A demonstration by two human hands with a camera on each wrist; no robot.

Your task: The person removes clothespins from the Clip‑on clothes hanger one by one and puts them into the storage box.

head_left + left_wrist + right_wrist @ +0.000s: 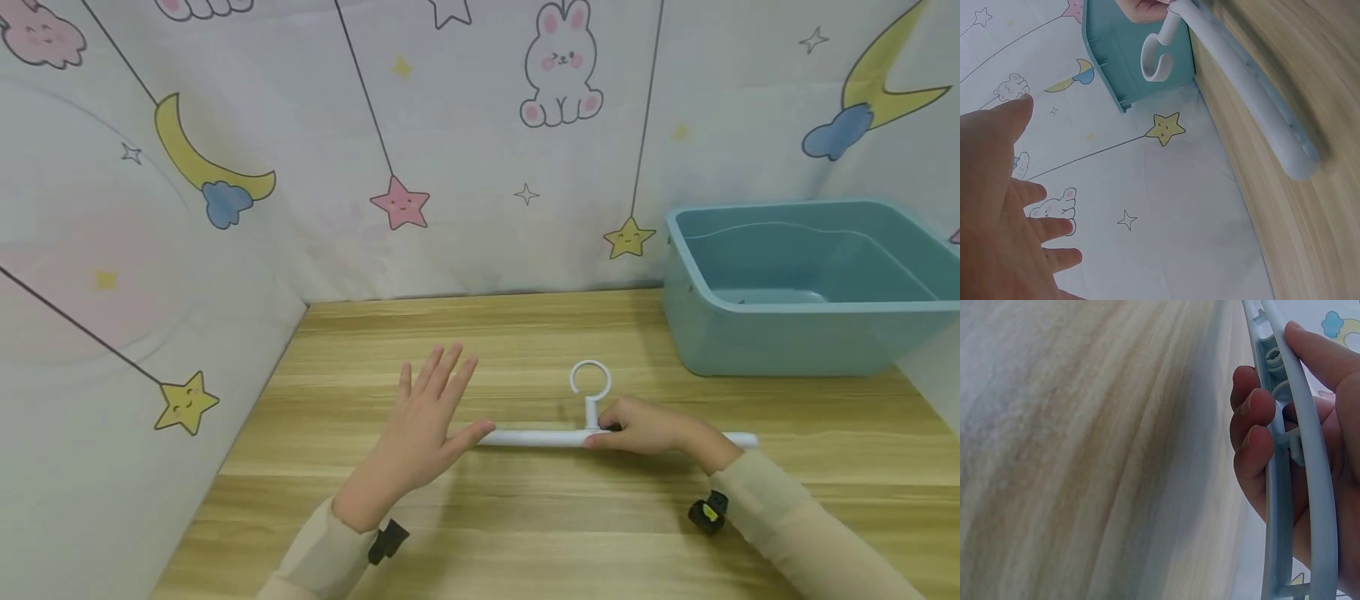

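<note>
A white plastic clothes hanger point(536, 437) is held just over the wooden table, its round hook point(591, 380) pointing toward the back wall. My right hand point(637, 427) grips it near the base of the hook. In the right wrist view the fingers point(1252, 450) curl round the hanger's hollow, ribbed underside point(1280, 487), with the thumb along the other edge. To the left, my left hand point(420, 433) is raised with fingers spread and holds nothing. Its thumb overlaps the hanger's left end in the head view; the left wrist view shows that end point(1297, 164) apart from the hand.
A blue-green plastic tub point(787, 342) stands at the back right of the wooden table point(480, 333). Behind and to the left hangs a white cloth point(480, 150) printed with stars, moons and rabbits. A small black device point(708, 512) is on the right wrist.
</note>
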